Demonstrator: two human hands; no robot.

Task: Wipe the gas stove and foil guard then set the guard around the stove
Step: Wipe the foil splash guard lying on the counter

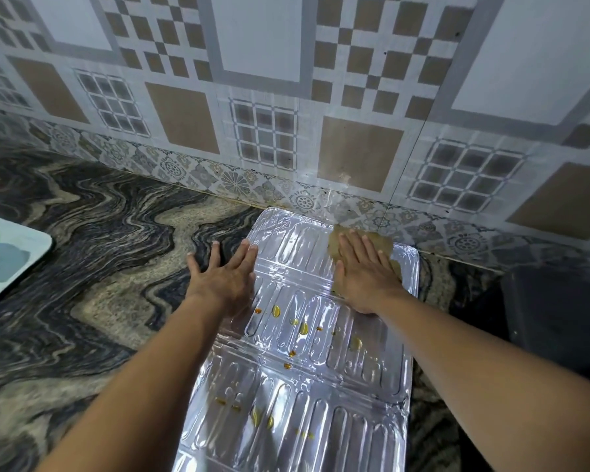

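Note:
The silver foil guard (297,362) lies flat and unfolded on the marbled counter, running from the wall toward me. Yellow oily drops dot its middle and near panels. My right hand (361,270) presses flat, fingers spread, on a tan cloth (382,245) at the guard's far right corner. My left hand (223,272) lies flat with fingers apart across the guard's far left edge, partly on the counter. The dark gas stove (556,318) shows only as a black body at the right edge.
The dark marbled counter (99,253) stretches to the left. A white board or tray with green and blue patches (7,257) sits at the left edge. The patterned tile wall (286,114) stands just behind the guard.

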